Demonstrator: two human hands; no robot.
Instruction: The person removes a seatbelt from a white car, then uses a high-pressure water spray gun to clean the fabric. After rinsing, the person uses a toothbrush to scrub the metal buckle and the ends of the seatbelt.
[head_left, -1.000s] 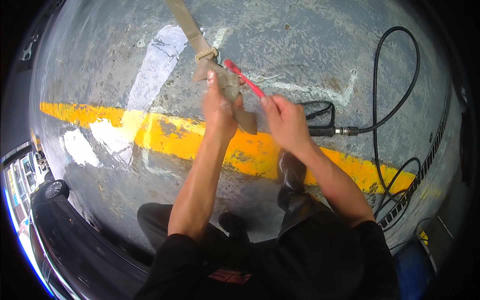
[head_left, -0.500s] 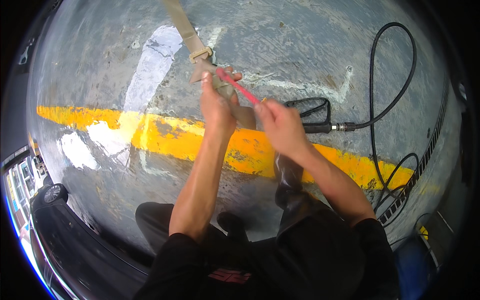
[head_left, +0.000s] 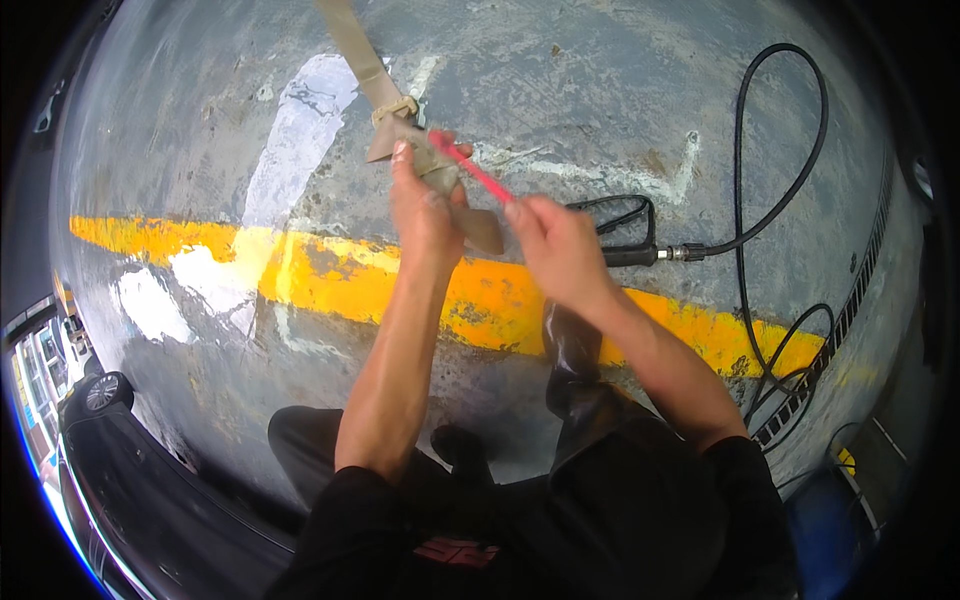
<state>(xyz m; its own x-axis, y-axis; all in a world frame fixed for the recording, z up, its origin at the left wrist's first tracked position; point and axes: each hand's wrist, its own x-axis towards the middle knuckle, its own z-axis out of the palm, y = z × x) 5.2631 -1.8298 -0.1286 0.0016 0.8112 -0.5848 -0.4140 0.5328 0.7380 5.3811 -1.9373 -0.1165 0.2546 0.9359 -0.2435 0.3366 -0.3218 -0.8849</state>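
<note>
A beige webbing strap [head_left: 352,48], like a seat belt, runs down from the top edge through a tan buckle piece [head_left: 396,108]. My left hand [head_left: 425,215] is closed round the strap just below that piece, thumb on top. A folded end of the strap hangs beside my wrist. My right hand [head_left: 562,250] grips the near end of a slim red brush-like tool [head_left: 482,175]. Its far end touches or hovers over the webbing at my left fingers; I cannot tell which, and its bristles, if any, are not distinct.
On the grey floor a black spray gun [head_left: 630,252] lies right of my right hand, joined to a looping black hose [head_left: 740,180]. A yellow painted line [head_left: 330,270] crosses beneath my arms. A drain grate [head_left: 862,290] runs along the right; a dark car [head_left: 150,480] stands at lower left.
Both hands, the strap and the red tool have shifted slightly left. The folded strap end beside my left wrist has swung a little. The grips are unchanged.
</note>
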